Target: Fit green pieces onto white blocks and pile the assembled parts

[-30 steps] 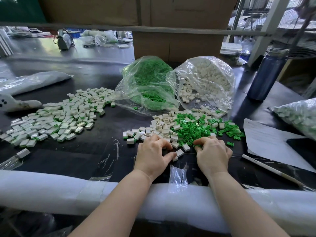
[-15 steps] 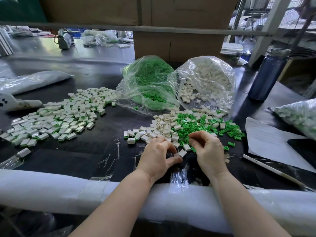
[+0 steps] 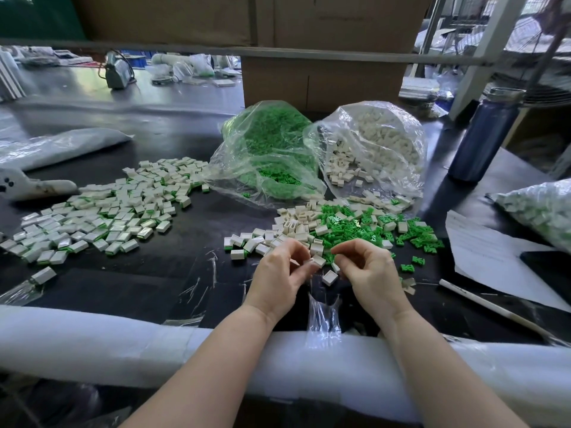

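Counter (image 3: 173,282): black top, padded white front edge.

Left hand (image 3: 279,274): raised just above the counter, fingers curled, thumb and fingertips pinching a white block (image 3: 309,263).

Right hand (image 3: 369,270): close beside the left, fingers curled inward with the tips together; what they pinch is too small to tell.

Loose white blocks (image 3: 293,230): scattered just beyond the hands, mixed on their right with green pieces (image 3: 355,233). One block (image 3: 329,278) lies on the counter between the hands.

Assembled parts (image 3: 102,217): wide spread of white blocks with green edges, far left of the hands.

Green bag (image 3: 265,156): clear plastic, full of green pieces, mouth open toward the loose heap.

White bag (image 3: 370,149): clear plastic, full of white blocks, touching the green bag on its right.

Bottle (image 3: 485,134): dark blue, upright, right of the white bag.

Paper (image 3: 488,254): white sheet, far right, beside another filled bag (image 3: 540,208).

Carton (image 3: 321,78): brown, behind both bags.
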Available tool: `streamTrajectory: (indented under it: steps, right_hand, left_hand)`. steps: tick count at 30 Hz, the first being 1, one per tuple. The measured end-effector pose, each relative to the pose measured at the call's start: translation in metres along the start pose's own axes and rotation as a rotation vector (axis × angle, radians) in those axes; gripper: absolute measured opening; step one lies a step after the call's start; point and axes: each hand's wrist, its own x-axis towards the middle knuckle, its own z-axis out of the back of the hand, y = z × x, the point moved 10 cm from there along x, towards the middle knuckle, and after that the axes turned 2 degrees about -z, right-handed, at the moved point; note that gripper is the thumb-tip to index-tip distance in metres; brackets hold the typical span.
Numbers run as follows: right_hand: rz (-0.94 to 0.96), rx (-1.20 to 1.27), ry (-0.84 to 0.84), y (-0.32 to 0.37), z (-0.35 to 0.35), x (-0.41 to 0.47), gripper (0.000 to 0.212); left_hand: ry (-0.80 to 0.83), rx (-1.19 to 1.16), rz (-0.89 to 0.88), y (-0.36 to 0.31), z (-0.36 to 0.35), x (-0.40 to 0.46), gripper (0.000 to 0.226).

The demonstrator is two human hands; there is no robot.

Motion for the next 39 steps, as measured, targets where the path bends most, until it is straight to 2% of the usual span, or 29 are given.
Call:
streamTrajectory:
  steps: [5, 9, 13, 19, 25, 29, 36, 39]
  right_hand:
    - [-0.036, -0.056, 0.149, -0.002, -0.018, -0.004, 0.026]
    - [-0.025, -0.070, 0.102, -0.005, -0.014, -0.001, 0.022]
    - [-0.028, -0.040, 0.068, -0.007, -0.008, 0.000, 0.028]
    - [-0.066, 0.205, 0.092, -0.006, -0.009, -0.001, 0.027]
    - [-0.066, 0.254, 0.097, -0.006, -0.009, -0.001, 0.017]
    - [0.004, 0.169, 0.057, -0.002, -0.003, 0.002, 0.020]
    - [-0.095, 0.340, 0.094, -0.013, -0.007, 0.001, 0.018]
    - [-0.098, 0.325, 0.109, -0.012, -0.010, 0.000, 0.013]
  left_hand:
    - [-0.024, -0.045, 0.017, 0.004, 0.002, 0.002, 0.013]
    - [-0.018, -0.074, 0.038, 0.006, 0.001, 0.001, 0.017]
    - [0.000, -0.068, 0.028, 0.004, 0.000, 0.001, 0.014]
    - [0.015, -0.080, 0.034, 0.004, -0.001, 0.000, 0.011]
    - [0.043, -0.101, 0.022, 0.004, -0.004, 0.000, 0.015]
    - [0.052, -0.137, 0.008, 0.003, -0.005, 0.000, 0.014]
    - [0.073, -0.230, 0.047, 0.005, -0.007, 0.000, 0.012]
    - [0.074, -0.264, 0.059, 0.006, -0.006, 0.000, 0.008]
